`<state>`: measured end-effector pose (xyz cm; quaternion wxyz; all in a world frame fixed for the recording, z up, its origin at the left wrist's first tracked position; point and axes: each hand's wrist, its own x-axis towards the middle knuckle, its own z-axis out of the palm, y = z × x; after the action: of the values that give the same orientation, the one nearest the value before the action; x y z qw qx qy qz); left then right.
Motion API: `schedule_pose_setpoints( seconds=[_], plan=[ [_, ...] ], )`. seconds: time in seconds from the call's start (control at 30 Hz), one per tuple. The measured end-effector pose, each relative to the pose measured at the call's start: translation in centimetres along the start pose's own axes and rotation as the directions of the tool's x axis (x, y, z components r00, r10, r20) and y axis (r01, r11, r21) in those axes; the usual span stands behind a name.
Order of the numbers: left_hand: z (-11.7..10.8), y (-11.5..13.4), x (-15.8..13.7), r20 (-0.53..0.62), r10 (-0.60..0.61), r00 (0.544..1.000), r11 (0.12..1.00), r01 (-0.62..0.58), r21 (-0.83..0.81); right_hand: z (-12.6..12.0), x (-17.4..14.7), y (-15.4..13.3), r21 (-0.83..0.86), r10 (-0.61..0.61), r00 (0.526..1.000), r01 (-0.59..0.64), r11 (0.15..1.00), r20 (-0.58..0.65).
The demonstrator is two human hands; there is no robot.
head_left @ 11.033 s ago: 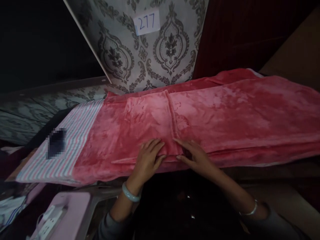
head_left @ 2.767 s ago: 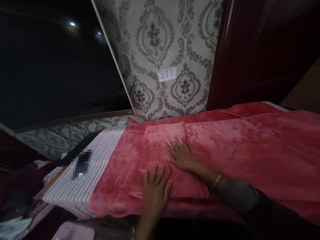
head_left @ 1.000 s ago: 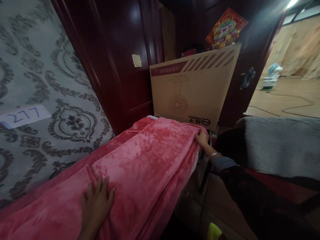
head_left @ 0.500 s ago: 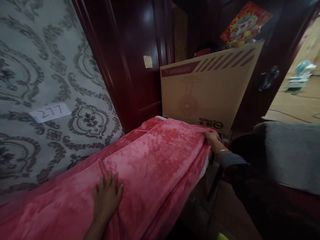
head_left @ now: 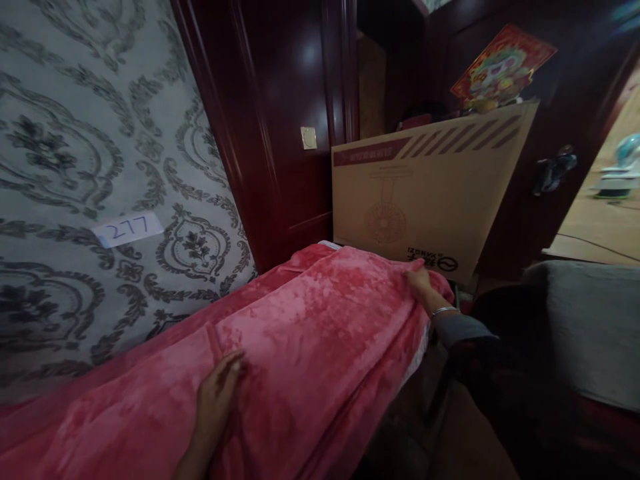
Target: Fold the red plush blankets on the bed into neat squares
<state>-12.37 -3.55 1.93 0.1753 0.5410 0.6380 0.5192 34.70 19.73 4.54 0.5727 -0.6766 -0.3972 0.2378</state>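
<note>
A pink plush blanket [head_left: 310,333] lies in long folds over a narrow surface beside the wall. My left hand [head_left: 219,385] is on its near part, turned on its side, with the fingers drawn together at a raised fold. At the far right edge, my right hand [head_left: 419,283] pinches the blanket near its corner. A bracelet circles that wrist, below a rolled grey cuff. Some white lacy cloth [head_left: 417,353] shows under the blanket's right side.
A large cardboard box [head_left: 430,200] stands just past the blanket's far end, against dark red doors [head_left: 270,120]. Patterned wallpaper [head_left: 55,153] runs along the left. A grey fuzzy cover [head_left: 595,327] is at the right. Through the doorway stands a fan [head_left: 627,153].
My left hand has gone from lying flat with spread fingers to fingers drawn together at the fold. My right hand has lifted the blanket's far edge slightly. The view has shifted a little left.
</note>
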Motion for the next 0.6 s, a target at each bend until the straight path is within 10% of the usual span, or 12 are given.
schedule_pose_setpoints(
  seconds=[0.13, 0.27, 0.4, 0.6],
  plan=[
    [-0.9, 0.8, 0.2, 0.065, -0.206, 0.976, 0.909, 0.215, -0.358, 3.5, -4.0, -3.6, 0.017, -0.258, 0.957, 0.258, 0.966, 0.135],
    [-1.0, 1.0, 0.4, 0.079, -0.284, 0.956, 0.828, 0.286, -0.482, 5.9, -13.0, -3.8, 0.054, -0.772, 0.487, 0.831, 0.553, 0.410],
    [-0.6, 0.9, 0.2, 0.082, -0.293, 0.953, 0.801, 0.291, -0.522, 4.5, -21.6, -0.1, 0.190, -0.759, 0.170, 0.912, 0.363, 0.629],
    [-0.1, 0.2, 0.1, 0.086, -0.250, 0.964, 0.807, 0.257, -0.533, 2.5, -24.5, 3.9, 0.200, -0.709, 0.224, 0.864, 0.462, 0.669]
  ],
)
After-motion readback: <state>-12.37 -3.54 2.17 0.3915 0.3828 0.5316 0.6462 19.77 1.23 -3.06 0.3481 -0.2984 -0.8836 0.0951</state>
